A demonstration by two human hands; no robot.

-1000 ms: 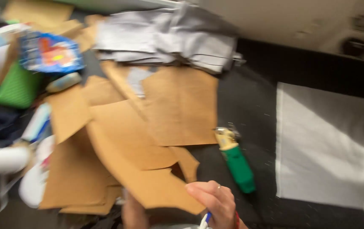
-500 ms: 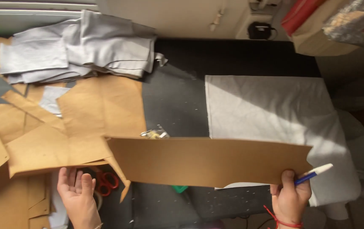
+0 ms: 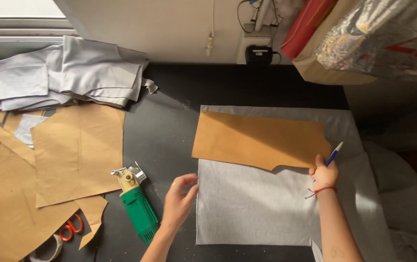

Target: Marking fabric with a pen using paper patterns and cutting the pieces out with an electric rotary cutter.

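A long brown paper pattern piece point(image 3: 259, 138) lies flat across the upper part of a grey fabric sheet point(image 3: 262, 204) on the dark table. My right hand point(image 3: 324, 173) rests on the pattern's lower right corner and holds a blue and white pen point(image 3: 334, 155). My left hand point(image 3: 179, 199) hovers with fingers apart at the fabric's left edge, holding nothing. A green handheld electric fabric cutter point(image 3: 135, 206) lies just left of that hand.
More brown paper patterns point(image 3: 72, 155) cover the left side. Folded grey fabric pieces point(image 3: 67, 80) are piled at the back left. Red-handled scissors point(image 3: 71, 227) and a tape roll point(image 3: 48, 247) lie at the lower left. Bags point(image 3: 364, 43) stand at the back right.
The pattern piece, held up in both hands half a second ago, now lies flat on the grey fabric. My left hand has let go of it and moved to the fabric's left edge.
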